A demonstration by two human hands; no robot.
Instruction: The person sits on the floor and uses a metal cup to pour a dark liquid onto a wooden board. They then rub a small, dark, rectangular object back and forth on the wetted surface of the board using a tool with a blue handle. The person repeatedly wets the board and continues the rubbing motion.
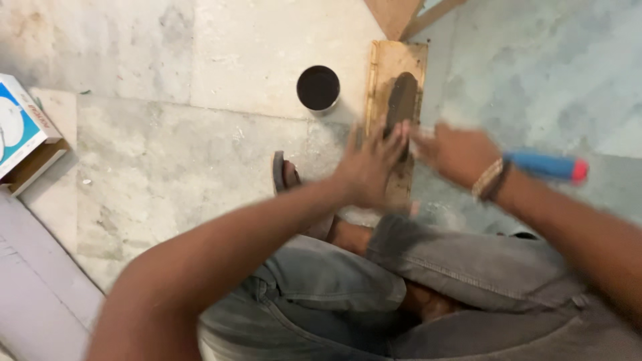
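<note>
**Both hands over a wooden board on the marble floor**

Near the upper middle of the frame, a narrow wooden board (pixel 394 80) lies flat on the pale marble floor (pixel 167 154), running from the top centre down toward the person's knees. A dark, oval smear (pixel 402 97) covers the middle of its upper part.

Centre frame, the left hand (pixel 371 170) lies over the lower part of the board, its fingers (pixel 394 137) spread flat and pointing up the frame, their tips reaching the lower edge of the dark smear. It pinches nothing; the palm hides the board beneath it. Motion blur softens its outline, so whether the palm actually presses on the wood cannot be told.

Just right of it, the right hand (pixel 455 154) sits at the board's right edge, its fingers pointing left toward the left hand's fingertips. It is blurred, and I cannot tell whether those fingers are spread or closed, nor whether they touch the board. A beaded band circles its wrist. A blue handle with a red end (pixel 548 167) shows beyond that wrist; what holds it is unclear.

Left of the board's top stands a round dark tin (pixel 318 87), open, near but apart from the wood. Below it a sandal (pixel 284 174) shows beside the left forearm. Grey trousers (pixel 428 281) fill the lower frame, and a blue and white box (pixel 20 124) lies at the left edge.
</note>
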